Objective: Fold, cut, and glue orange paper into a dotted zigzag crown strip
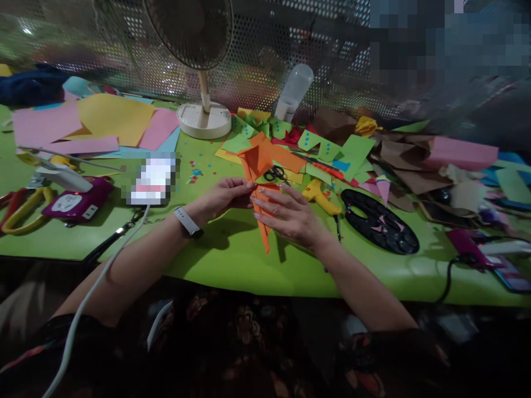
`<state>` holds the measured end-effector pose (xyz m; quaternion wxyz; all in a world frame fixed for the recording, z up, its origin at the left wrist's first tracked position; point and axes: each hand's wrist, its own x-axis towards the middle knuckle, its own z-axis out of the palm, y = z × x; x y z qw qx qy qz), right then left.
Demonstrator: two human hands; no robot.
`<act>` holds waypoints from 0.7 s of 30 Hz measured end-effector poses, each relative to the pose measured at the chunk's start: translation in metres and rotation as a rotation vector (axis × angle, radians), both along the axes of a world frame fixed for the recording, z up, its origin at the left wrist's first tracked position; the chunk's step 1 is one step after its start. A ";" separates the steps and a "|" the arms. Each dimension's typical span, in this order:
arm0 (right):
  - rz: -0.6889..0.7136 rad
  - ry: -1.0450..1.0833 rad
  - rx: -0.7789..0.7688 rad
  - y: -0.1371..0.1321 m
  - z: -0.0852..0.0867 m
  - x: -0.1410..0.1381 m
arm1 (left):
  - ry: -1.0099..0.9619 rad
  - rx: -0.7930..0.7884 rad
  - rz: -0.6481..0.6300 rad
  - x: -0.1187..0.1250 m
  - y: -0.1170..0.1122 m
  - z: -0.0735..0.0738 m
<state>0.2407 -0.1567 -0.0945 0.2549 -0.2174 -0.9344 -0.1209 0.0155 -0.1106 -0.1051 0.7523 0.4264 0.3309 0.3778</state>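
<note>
Orange folded paper (264,235) looks light and crease-prone, so hold its edges: your left hand (226,198) pinches it, your right hand (292,216) presses it open-fingered.

place: paper-craft workshop | coloured paper sheets (112,119) are covering the green worktop (232,260) | scissors (276,174) and a glue gun (317,194) are lying among them

Matt orange paper (262,218), glossy green table (215,251)
</note>
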 end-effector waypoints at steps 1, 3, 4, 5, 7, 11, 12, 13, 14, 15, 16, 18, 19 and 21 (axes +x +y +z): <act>0.020 -0.012 -0.026 -0.001 0.001 -0.001 | -0.005 -0.005 -0.002 0.001 -0.001 0.000; 0.068 0.006 -0.067 -0.001 0.002 -0.004 | -0.013 -0.015 0.015 0.002 -0.002 0.000; 0.089 0.028 -0.075 -0.001 0.002 -0.005 | -0.015 -0.018 0.034 0.002 -0.002 0.000; 0.106 0.051 -0.077 -0.001 0.001 -0.005 | -0.015 -0.022 0.053 0.002 -0.002 0.000; 0.124 0.095 -0.076 0.000 0.000 -0.007 | -0.015 -0.032 0.086 0.003 -0.003 0.000; 0.091 0.192 -0.127 0.000 -0.003 -0.010 | -0.026 -0.053 0.099 0.007 -0.007 -0.003; 0.064 0.229 -0.138 -0.001 -0.004 -0.011 | -0.033 -0.049 0.096 0.009 -0.008 -0.003; 0.028 0.263 -0.144 -0.001 -0.005 -0.012 | -0.041 -0.041 0.093 0.011 -0.010 -0.004; -0.017 0.291 -0.143 0.000 -0.007 -0.013 | -0.047 -0.032 0.093 0.013 -0.012 -0.004; -0.066 0.312 -0.133 0.000 -0.009 -0.014 | -0.051 -0.025 0.092 0.015 -0.014 -0.004; -0.117 0.324 -0.117 0.000 -0.010 -0.015 | -0.055 -0.021 0.095 0.017 -0.016 -0.004; -0.201 0.325 -0.073 0.000 -0.013 -0.017 | -0.070 -0.012 0.105 0.022 -0.020 -0.003; -0.234 0.327 -0.047 0.000 -0.014 -0.017 | -0.085 -0.006 0.112 0.023 -0.022 -0.003; -0.276 0.336 0.000 -0.002 -0.014 -0.018 | -0.117 0.009 0.129 0.026 -0.025 -0.003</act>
